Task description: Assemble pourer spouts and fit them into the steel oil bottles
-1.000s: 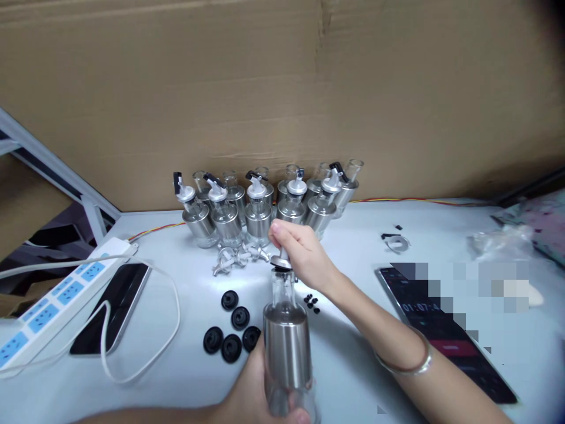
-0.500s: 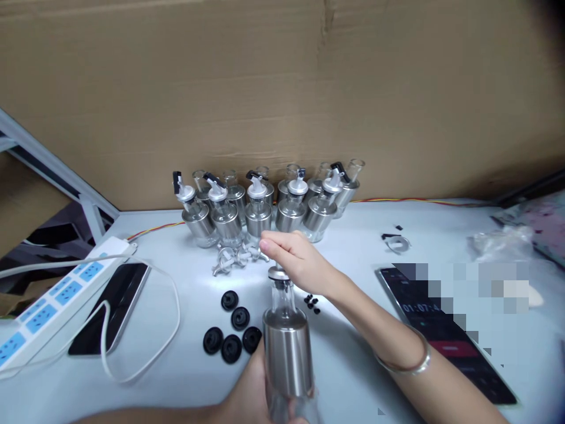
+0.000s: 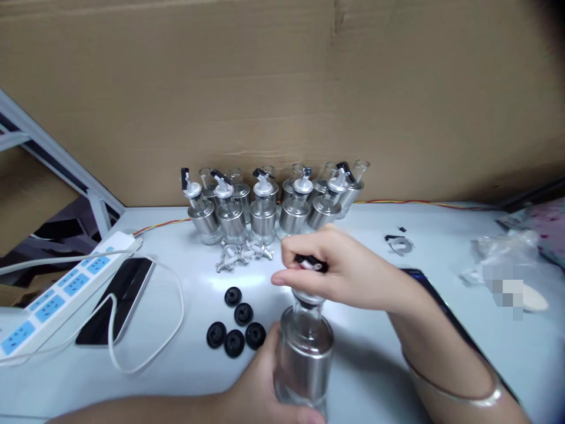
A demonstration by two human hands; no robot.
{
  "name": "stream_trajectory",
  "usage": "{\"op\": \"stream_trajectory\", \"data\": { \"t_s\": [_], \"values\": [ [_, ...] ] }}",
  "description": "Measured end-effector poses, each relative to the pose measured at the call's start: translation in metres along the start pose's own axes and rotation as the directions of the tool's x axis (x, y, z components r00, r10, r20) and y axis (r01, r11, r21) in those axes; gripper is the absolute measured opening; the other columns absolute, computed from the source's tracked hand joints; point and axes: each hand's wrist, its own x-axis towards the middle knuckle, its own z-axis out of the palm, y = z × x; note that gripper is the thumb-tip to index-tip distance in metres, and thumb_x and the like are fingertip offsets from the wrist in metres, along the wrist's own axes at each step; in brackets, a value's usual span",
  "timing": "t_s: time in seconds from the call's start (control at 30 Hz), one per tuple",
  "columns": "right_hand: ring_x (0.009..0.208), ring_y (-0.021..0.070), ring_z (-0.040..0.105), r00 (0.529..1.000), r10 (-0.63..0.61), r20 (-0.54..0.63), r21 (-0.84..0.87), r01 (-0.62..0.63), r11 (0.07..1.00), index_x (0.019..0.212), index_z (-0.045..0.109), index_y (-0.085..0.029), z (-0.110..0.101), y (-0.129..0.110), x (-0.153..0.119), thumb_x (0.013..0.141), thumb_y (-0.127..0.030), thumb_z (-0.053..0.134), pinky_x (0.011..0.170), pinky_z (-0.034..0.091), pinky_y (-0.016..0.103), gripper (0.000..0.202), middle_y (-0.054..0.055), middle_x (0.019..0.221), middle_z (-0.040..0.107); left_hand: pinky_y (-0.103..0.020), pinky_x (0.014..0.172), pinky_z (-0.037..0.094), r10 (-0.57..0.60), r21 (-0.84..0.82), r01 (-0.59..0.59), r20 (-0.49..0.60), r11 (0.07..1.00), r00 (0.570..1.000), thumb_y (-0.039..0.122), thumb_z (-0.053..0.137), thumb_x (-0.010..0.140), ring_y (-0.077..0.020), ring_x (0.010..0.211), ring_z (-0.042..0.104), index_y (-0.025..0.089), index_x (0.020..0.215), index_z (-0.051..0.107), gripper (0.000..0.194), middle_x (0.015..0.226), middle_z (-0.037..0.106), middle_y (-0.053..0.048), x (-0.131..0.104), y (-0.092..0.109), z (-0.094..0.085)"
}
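My left hand (image 3: 265, 380) wraps round the lower body of a glass bottle (image 3: 306, 359) with a steel sleeve, at the front of the table. A silver pourer top (image 3: 308, 296) with a black flap sits in the bottle's neck. My right hand (image 3: 338, 265) is closed round the upper part of that pourer; its black flap shows between thumb and fingers. Beyond my right hand lie loose silver pourer parts (image 3: 243, 253). To the left of the bottle are several black ribbed stoppers (image 3: 234, 343).
Several steel-sleeved bottles (image 3: 263, 219) stand in two rows against the cardboard (image 3: 265, 88), the front row with pourers. On the left are a power strip (image 3: 66, 294), a phone (image 3: 117, 300) and a white cable (image 3: 182, 300). A ring-shaped part (image 3: 401, 245) and plastic bag (image 3: 507, 253) lie right.
My right hand has turned over on the pourer, its black flap now showing between the fingers. The bottle appears lower and further right in view, still in my left hand.
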Motion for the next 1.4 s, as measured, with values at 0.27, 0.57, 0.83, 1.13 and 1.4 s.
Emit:
{"op": "stream_trajectory", "data": {
  "t_s": [0.27, 0.57, 0.83, 1.13, 1.4],
  "values": [
    [0.041, 0.0063, 0.028, 0.809, -0.161, -0.566, -0.52, -0.198, 0.831, 0.062, 0.05, -0.022, -0.045, -0.02, -0.044, 0.082, -0.048, 0.062, 0.04, 0.023, 0.021, 0.035, -0.008, 0.047, 0.041, -0.036, 0.082, 0.04, 0.096, 0.016, -0.095, -0.044, 0.995, 0.994, 0.05, 0.067, 0.08, -0.0199, 0.098, 0.058, 0.024, 0.124, 0.031, 0.062, 0.113, 0.046, -0.01, 0.001, -0.008, 0.0],
    [0.042, 0.0091, 0.039, 0.713, 0.146, -0.686, -0.557, -0.644, 0.524, 0.062, 0.058, -0.02, -0.078, 0.037, -0.046, 0.075, -0.034, 0.071, 0.048, 0.028, 0.023, 0.024, -0.006, 0.045, 0.047, -0.033, 0.075, 0.04, 0.113, 0.067, -0.111, -0.026, 0.992, 0.993, 0.054, 0.059, 0.085, -0.0172, 0.089, 0.055, 0.019, 0.114, 0.037, 0.05, 0.098, 0.047, -0.006, 0.003, -0.005, 0.001],
    [0.049, 0.0141, 0.05, 0.478, 0.155, -0.865, -0.327, -0.77, 0.548, 0.07, 0.063, -0.018, -0.081, 0.055, -0.038, 0.072, -0.029, 0.072, 0.056, 0.034, 0.027, 0.015, -0.003, 0.05, 0.052, -0.032, 0.074, 0.039, 0.092, 0.08, -0.089, -0.038, 0.993, 0.995, 0.056, 0.06, 0.083, -0.0161, 0.086, 0.054, 0.018, 0.111, 0.037, 0.052, 0.097, 0.047, -0.005, 0.002, -0.005, 0.003],
    [0.065, 0.0181, 0.062, 0.497, 0.144, -0.856, -0.335, -0.743, 0.579, 0.095, 0.069, -0.014, -0.075, 0.066, -0.032, 0.08, -0.025, 0.062, 0.066, 0.041, 0.028, 0.019, 0.007, 0.068, 0.07, -0.03, 0.073, 0.039, 0.088, 0.082, -0.086, -0.021, 0.993, 0.996, 0.055, 0.059, 0.084, -0.0146, 0.083, 0.054, 0.018, 0.11, 0.038, 0.051, 0.095, 0.048, -0.005, 0.002, -0.003, 0.002],
    [0.078, 0.0223, 0.068, 0.474, 0.176, -0.863, -0.279, -0.736, 0.617, 0.101, 0.07, -0.015, -0.078, 0.073, -0.032, 0.076, -0.017, 0.06, 0.079, 0.049, 0.035, 0.026, 0.011, 0.083, 0.074, -0.03, 0.075, 0.041, 0.078, 0.261, -0.091, 0.061, 0.961, 0.995, 0.028, 0.062, 0.082, -0.0133, 0.075, 0.056, 0.015, 0.099, 0.045, 0.027, 0.087, 0.054, -0.005, 0.0, -0.001, 0.001]
  ]
}}
